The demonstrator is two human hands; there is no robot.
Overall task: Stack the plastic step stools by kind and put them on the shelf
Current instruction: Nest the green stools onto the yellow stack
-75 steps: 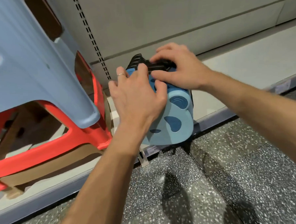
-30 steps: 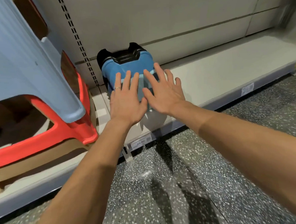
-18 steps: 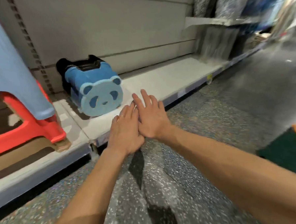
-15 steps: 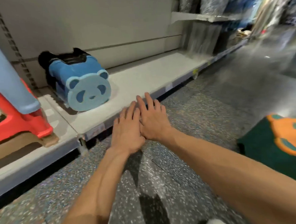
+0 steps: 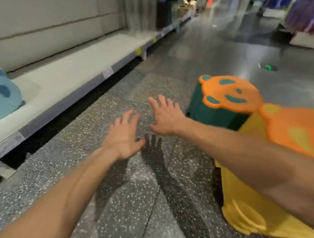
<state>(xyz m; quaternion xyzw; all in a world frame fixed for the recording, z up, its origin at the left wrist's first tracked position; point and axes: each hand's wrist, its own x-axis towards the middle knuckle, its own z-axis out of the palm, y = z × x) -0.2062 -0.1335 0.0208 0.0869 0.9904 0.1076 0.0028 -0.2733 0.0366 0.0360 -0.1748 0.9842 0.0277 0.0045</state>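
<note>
Over the speckled floor (image 5: 120, 202): left hand (image 5: 123, 137) and right hand (image 5: 166, 116), both spread wide, empty; green panda stool (image 5: 216, 112) at three o'clock.

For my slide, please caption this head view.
Both empty hands reach over the floor toward the green panda stool; blue one shelved.

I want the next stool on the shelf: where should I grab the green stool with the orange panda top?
Probably by the two opposite edges of the orange panda top, one hand each side, coming from above: the green stool stands upright on the floor, its flat top overhanging the body.
</note>
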